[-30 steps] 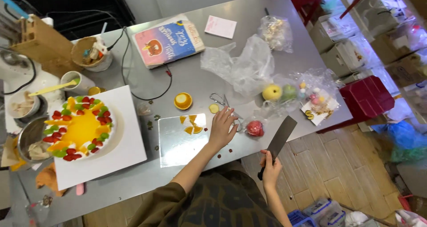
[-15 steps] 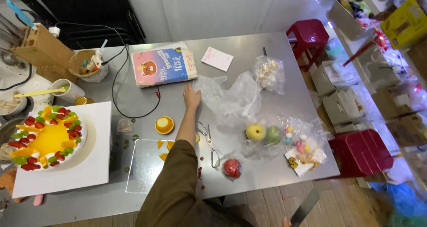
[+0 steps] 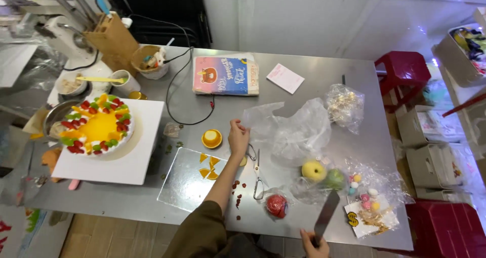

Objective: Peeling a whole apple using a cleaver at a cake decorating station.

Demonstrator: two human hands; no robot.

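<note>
My left hand [image 3: 238, 137] reaches over the steel table [image 3: 314, 86] and pinches the left edge of a crumpled clear plastic bag [image 3: 296, 129]. My right hand [image 3: 314, 245] is at the table's near edge, closed on the handle of a knife [image 3: 326, 215] whose blade points up toward a yellow apple [image 3: 314, 170] and a green fruit [image 3: 334, 178]. A red fruit in plastic wrap [image 3: 276, 206] lies left of the knife. Scissors [image 3: 257, 172] lie just below my left hand.
A fruit-topped cake [image 3: 97, 125] sits on a white board [image 3: 126, 162] at the left. A clear cutting sheet [image 3: 185, 192] holds orange fruit pieces [image 3: 208, 166]. A small orange cup [image 3: 211, 138], a book [image 3: 226, 75], a knife block [image 3: 111, 40], bagged decorations [image 3: 344, 103], sweets [image 3: 367, 200] and red stools [image 3: 402, 71] are around.
My left hand moved from the cutting sheet up to the plastic bag and now grips its edge. The knife in my right hand came back into view near the table edge.
</note>
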